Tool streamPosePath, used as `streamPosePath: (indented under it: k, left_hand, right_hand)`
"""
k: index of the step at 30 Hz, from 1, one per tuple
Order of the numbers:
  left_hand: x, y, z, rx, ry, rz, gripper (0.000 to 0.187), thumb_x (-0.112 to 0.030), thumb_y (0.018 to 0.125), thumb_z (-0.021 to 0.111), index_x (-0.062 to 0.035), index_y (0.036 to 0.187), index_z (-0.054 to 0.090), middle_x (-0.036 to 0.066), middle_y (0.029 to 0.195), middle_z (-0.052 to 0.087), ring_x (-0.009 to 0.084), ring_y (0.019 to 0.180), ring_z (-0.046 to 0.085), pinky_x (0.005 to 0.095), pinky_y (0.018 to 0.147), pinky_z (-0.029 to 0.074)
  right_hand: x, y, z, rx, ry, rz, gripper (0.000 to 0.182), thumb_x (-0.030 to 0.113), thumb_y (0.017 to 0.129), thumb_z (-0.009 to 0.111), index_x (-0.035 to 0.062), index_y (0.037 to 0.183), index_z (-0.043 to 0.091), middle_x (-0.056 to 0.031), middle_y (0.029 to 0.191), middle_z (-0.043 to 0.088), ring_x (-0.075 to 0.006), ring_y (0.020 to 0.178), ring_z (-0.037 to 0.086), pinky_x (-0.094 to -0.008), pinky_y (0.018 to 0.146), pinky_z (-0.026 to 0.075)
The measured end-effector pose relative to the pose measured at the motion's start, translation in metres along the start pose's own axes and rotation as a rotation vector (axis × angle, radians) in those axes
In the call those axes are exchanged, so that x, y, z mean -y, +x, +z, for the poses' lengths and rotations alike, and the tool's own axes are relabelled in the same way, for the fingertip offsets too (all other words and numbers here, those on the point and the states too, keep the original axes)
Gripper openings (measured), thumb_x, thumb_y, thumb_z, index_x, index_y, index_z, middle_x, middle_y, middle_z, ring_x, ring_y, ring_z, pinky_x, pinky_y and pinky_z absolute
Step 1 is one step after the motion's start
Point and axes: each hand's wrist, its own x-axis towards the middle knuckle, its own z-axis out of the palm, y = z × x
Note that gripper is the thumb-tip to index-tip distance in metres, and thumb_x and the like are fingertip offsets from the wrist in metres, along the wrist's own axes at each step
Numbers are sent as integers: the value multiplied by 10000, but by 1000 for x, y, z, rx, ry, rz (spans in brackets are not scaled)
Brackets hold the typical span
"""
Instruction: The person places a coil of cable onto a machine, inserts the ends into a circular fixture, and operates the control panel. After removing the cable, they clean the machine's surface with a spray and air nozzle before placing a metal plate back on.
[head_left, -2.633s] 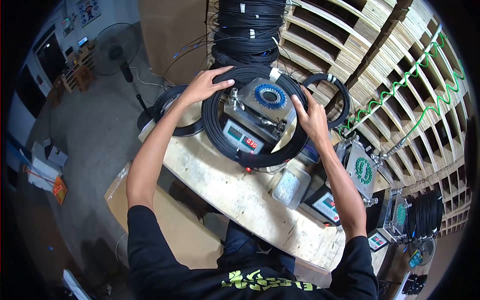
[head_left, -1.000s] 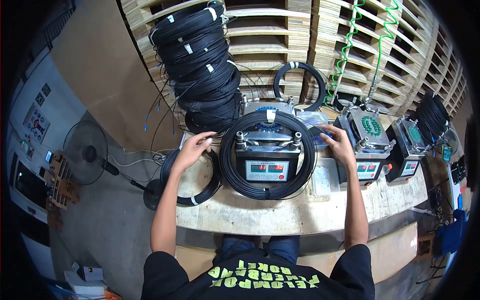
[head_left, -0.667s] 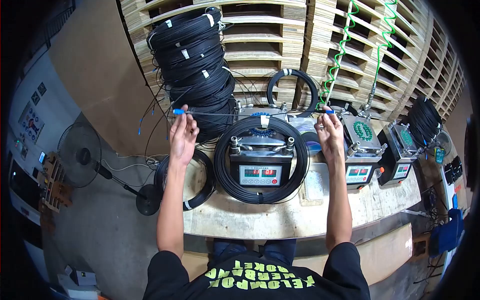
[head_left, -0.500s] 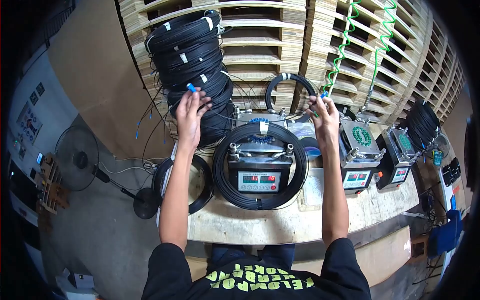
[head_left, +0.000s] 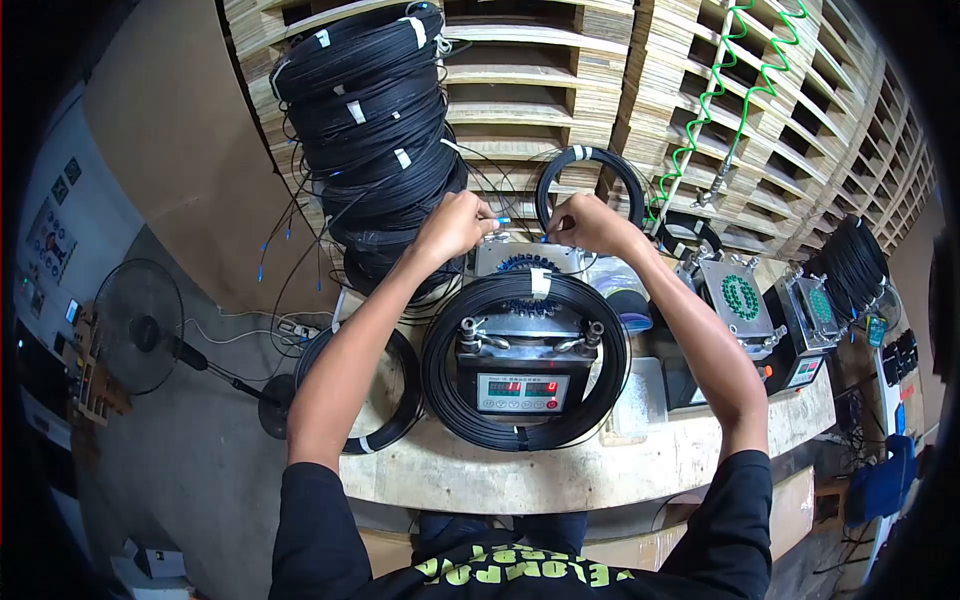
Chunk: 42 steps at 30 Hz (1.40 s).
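Note:
My left hand (head_left: 455, 228) is closed on a small blue cable connector (head_left: 503, 221), which points right from the fingertips. Facing it, my right hand (head_left: 592, 224) pinches a second blue connector (head_left: 545, 239). Both hands are above the back of a machine (head_left: 522, 347) with a metal top and a lit red display (head_left: 522, 391). A coil of black cable (head_left: 440, 350), banded with white tape, leans upright around the machine's front. Behind the coil, a ring of blue connectors (head_left: 528, 262) sits in another metal plate.
A tall stack of black cable coils (head_left: 370, 130) stands at the back left. Another coil (head_left: 405, 385) lies left of the machine, and one (head_left: 640, 185) leans against the wooden pallets (head_left: 510, 65). Two machines (head_left: 740, 300) stand to the right. A fan (head_left: 145, 330) is at the left.
Both hands have moved inward, bringing the two connectors close together above the machine. The camera view has shifted slightly.

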Motion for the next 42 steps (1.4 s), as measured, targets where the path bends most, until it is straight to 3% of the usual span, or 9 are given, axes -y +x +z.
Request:
streamPosePath:
  k: [3, 10, 13, 21, 32, 35, 38, 41, 42]
  left_hand:
    - [2, -2, 2, 47, -8, -33, 204, -153, 921, 721, 15, 1021, 778, 165, 712, 736, 215, 648, 736, 355, 663, 570]
    - [17, -1, 9, 19, 56, 8, 193, -129, 890, 740, 14, 1013, 778, 232, 869, 746, 300, 807, 762, 393, 765, 580]
    - [23, 0, 10, -6, 41, 80, 226, -141, 894, 745, 26, 1044, 770, 211, 834, 752, 224, 764, 743, 355, 731, 559]
    - [7, 3, 5, 25, 39, 39, 230, -127, 872, 764, 29, 1041, 769, 224, 929, 759, 264, 842, 764, 364, 769, 578]
    - [2, 3, 7, 9, 27, 65, 196, -111, 848, 779, 34, 980, 772, 201, 902, 764, 266, 842, 765, 364, 790, 583]
    - [2, 3, 12, 20, 32, 81, 185, -103, 829, 792, 23, 964, 776, 195, 890, 763, 268, 830, 763, 368, 789, 580]
    - [-9, 6, 11, 68, 79, 89, 179, -102, 816, 802, 1, 961, 783, 194, 884, 760, 277, 837, 760, 376, 794, 576]
    - [-19, 6, 10, 116, 128, 84, 171, -106, 813, 805, -34, 967, 793, 185, 899, 760, 297, 868, 753, 391, 804, 574]
    - [-24, 3, 10, 123, 164, 80, 171, -107, 812, 805, -45, 971, 795, 182, 907, 760, 304, 878, 751, 396, 807, 574]
  right_hand:
    - [-10, 11, 15, 112, -207, -23, 202, 83, 783, 771, 20, 975, 787, -174, 913, 761, -296, 897, 739, -386, 810, 572]
    - [-13, 17, 17, 259, -214, -9, 209, 104, 783, 763, 19, 973, 773, -164, 923, 763, -327, 915, 736, -410, 823, 578]
    - [5, 15, 19, 267, -366, 89, 220, 81, 803, 736, 33, 1016, 763, -158, 1012, 757, -341, 971, 730, -436, 836, 586]
    - [37, 43, 31, 418, -559, 161, 266, 49, 841, 676, 24, 1100, 727, -158, 1074, 749, -340, 1040, 719, -450, 824, 608]
    - [21, 38, 31, 356, -415, 292, 284, 116, 781, 741, -29, 1025, 735, -200, 953, 756, -343, 906, 751, -435, 760, 620]
    - [19, 39, 33, 377, -305, 377, 288, 125, 784, 751, -23, 1030, 737, -207, 999, 752, -354, 953, 744, -443, 788, 618]
    - [11, 30, 49, 219, -429, 218, 298, 143, 789, 776, -17, 1037, 735, -215, 1104, 732, -375, 1043, 715, -448, 869, 604]
    - [10, 31, 49, 238, -453, 193, 297, 134, 788, 779, -17, 1039, 733, -212, 1108, 731, -371, 1055, 711, -452, 875, 603]
    - [7, 31, 47, 222, -431, 158, 288, 133, 788, 786, -27, 1020, 731, -201, 1061, 743, -352, 969, 741, -441, 829, 615]
